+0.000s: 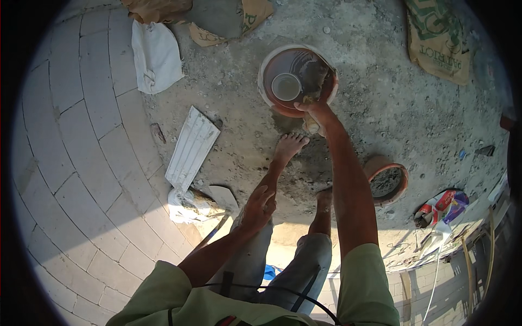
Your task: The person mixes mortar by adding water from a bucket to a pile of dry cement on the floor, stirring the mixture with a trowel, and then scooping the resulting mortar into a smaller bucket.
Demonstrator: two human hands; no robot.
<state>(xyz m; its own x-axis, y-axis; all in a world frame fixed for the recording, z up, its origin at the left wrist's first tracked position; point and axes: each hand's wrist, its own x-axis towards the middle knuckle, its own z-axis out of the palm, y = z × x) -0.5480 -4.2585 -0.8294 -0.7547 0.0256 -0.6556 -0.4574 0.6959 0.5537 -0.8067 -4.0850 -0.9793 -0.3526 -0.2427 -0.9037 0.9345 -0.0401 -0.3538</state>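
A round reddish-brown basin [261, 83] of water stands on the rough ground in front of my feet. Inside it, towards the left, sits a small round cup [286, 87]. My right hand [318, 114] is at the basin's near rim, closed around the pale handle [312, 124] of a hand tool. The tool's head reaches over or into the water, and its exact kind is unclear. My left hand [257, 210] rests on my left leg just below the rolled trouser, holding nothing, fingers slightly spread.
A grooved white panel [192, 148] and a flat grey piece [224, 197] lie left of my legs. To the right stands a clay-coloured pot [405, 179] with dark material inside. Torn paper sacks [438, 53] and a white sack [157, 59] lie farther out. A block wall [77, 134] borders the left.
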